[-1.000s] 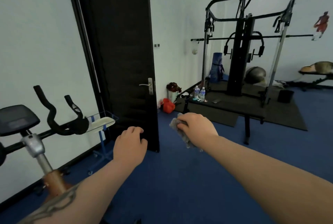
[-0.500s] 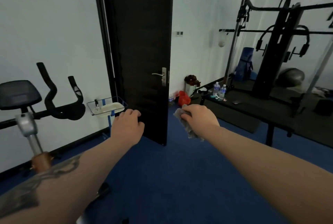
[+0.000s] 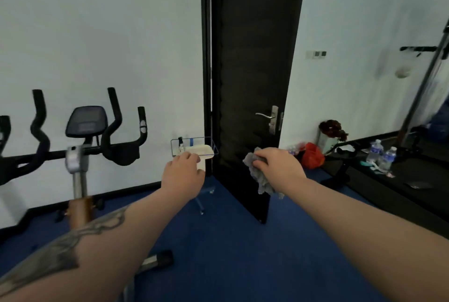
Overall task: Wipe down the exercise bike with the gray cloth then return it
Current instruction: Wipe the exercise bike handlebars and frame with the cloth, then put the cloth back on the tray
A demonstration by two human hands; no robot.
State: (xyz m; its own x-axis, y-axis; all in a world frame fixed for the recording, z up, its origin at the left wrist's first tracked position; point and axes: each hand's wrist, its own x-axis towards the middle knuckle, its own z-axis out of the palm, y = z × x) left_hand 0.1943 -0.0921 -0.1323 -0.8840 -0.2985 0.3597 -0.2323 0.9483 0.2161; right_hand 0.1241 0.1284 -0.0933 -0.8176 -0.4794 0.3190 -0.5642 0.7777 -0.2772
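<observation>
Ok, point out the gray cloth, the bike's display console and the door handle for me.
gray cloth (image 3: pixel 261 175): head view, on the crumpled fabric hanging below the right hand.
display console (image 3: pixel 86 120): head view, middle of its dark screen panel.
door handle (image 3: pixel 264 115): head view, on the silver lever.

Open blue floor down the middle, clutter on both flanks

Carpet (image 3: pixel 230 253) from 6 up to 12 o'clock is bare, so both arms have room there. At 9 to 10 o'clock the exercise bike (image 3: pixel 80 156) blocks things with its handlebars and post. The open black door (image 3: pixel 252 83) stands edge-on at 12, with the wire rack (image 3: pixel 194 148) squeezed just left of it against the wall. At 2 to 3 o'clock, water bottles (image 3: pixel 381 156) and a red bag (image 3: pixel 313 158) sit by the gym mat.
</observation>
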